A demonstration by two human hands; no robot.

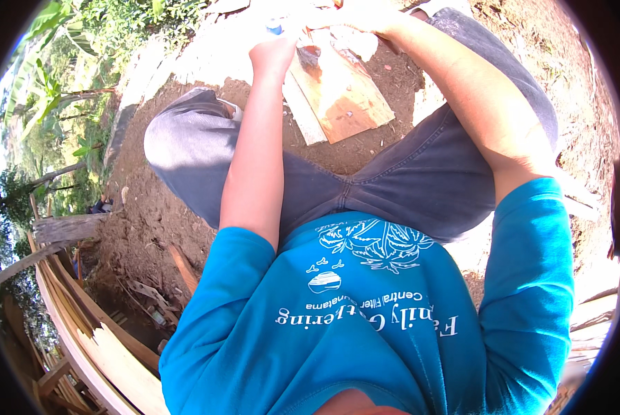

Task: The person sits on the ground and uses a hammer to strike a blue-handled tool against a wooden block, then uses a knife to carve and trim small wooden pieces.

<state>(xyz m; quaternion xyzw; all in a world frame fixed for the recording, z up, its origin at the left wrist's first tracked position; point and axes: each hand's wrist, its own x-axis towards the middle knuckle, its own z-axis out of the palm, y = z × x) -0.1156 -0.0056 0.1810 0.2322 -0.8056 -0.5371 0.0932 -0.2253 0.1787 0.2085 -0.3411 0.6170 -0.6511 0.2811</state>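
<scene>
currently both hands sit at top centre of frame over a wooden board (338, 93) lying on bare dirt. left hand (274, 57) clenched on something unclear; right hand (355, 17) washed out, grip unreadable. board judged stiff, light; hold by long edges.

We see: shirt (365, 325) bright turquoise with white leaf print | trousers (421, 173) faded grey-blue | wooden board (341, 93) orange-brown, pale at one edge | ground (151, 214) reddish-brown | plants (54, 90) green
</scene>
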